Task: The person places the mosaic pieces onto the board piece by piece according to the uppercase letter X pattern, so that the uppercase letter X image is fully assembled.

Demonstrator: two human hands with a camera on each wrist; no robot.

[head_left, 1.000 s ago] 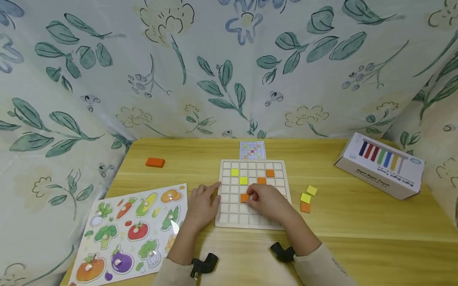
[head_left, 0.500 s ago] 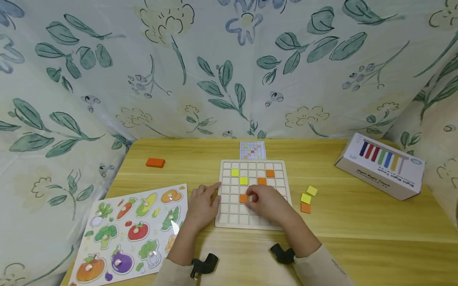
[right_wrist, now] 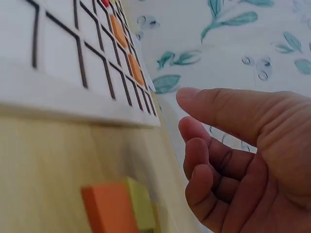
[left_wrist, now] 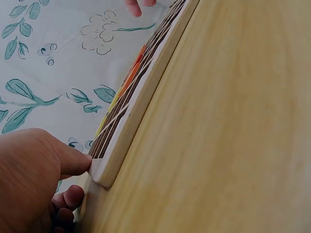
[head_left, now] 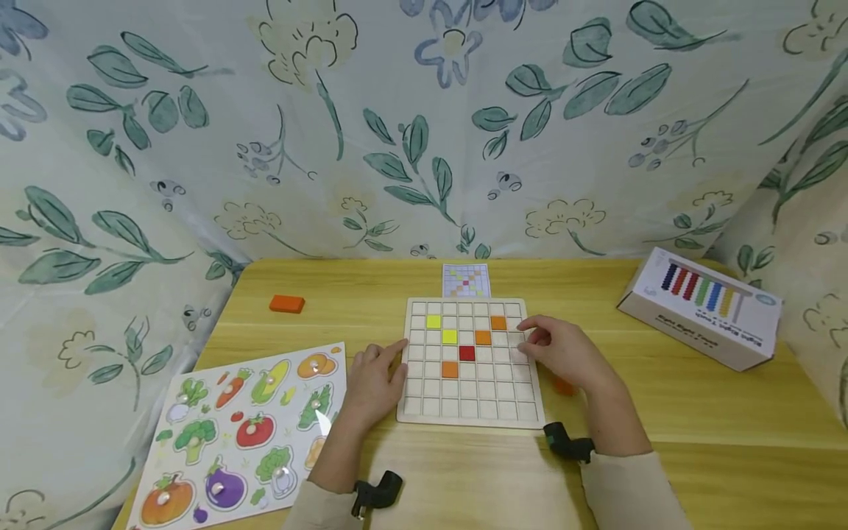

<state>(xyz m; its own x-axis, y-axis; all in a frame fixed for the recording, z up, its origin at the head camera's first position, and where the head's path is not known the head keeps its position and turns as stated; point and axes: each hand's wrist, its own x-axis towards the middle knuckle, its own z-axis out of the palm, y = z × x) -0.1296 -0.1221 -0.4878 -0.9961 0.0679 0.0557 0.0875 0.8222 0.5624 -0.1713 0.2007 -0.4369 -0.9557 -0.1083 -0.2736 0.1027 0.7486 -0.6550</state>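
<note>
Grid board (head_left: 467, 406): left hand (head_left: 372, 384) relaxed against left edge; right hand (head_left: 566, 353) unclenched, loosely parted near right edge.

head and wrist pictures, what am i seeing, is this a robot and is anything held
No robot: a person is doing this bare-handed. The head picture comes from a camera worn on the head, looking forward and down; the other two come from cameras on the wrists. On the table lies a gridded board with two yellow tiles, three orange tiles and one red tile, a pattern card behind it. A vegetable puzzle and an orange block are to its left, a printed box to its right. The left hand touches the board's edge. The right hand, by the opposite edge, holds nothing that shows; its wrist view shows loose pieces nearby.
</note>
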